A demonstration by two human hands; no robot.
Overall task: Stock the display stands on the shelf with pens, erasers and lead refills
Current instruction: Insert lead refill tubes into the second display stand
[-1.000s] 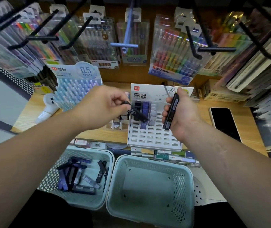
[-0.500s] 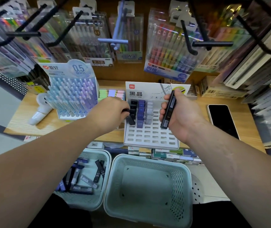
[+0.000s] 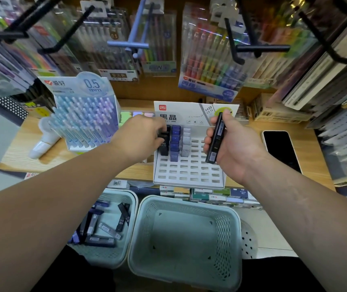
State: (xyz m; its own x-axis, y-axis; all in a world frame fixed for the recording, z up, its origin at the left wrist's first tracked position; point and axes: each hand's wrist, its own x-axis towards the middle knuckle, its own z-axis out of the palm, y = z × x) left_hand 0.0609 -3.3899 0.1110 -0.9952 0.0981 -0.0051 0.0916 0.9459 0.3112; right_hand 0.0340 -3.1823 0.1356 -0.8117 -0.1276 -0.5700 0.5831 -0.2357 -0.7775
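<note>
A white slotted lead-refill stand (image 3: 189, 172) sits on the wooden shelf (image 3: 244, 178). Its back rows hold black, blue and grey refill cases. My left hand (image 3: 141, 137) pinches a black lead refill case (image 3: 163, 146) at the stand's left column, its lower end down at the slots. My right hand (image 3: 230, 144) hovers over the stand's right side and grips a stack of black refill cases (image 3: 216, 137) upright. A pen display stand (image 3: 85, 118) marked 0.5 mm, full of pastel pens, stands to the left.
Two pale green baskets sit below the shelf edge: the left basket (image 3: 124, 257) holds several loose refill cases, the right basket (image 3: 186, 242) shows only its bare bottom. A phone (image 3: 280, 149) lies at right. Black hooks with pen packs hang overhead.
My left hand has carried its black refill case from above the stand down to the left column's slots. The right hand has kept its stack almost still.
</note>
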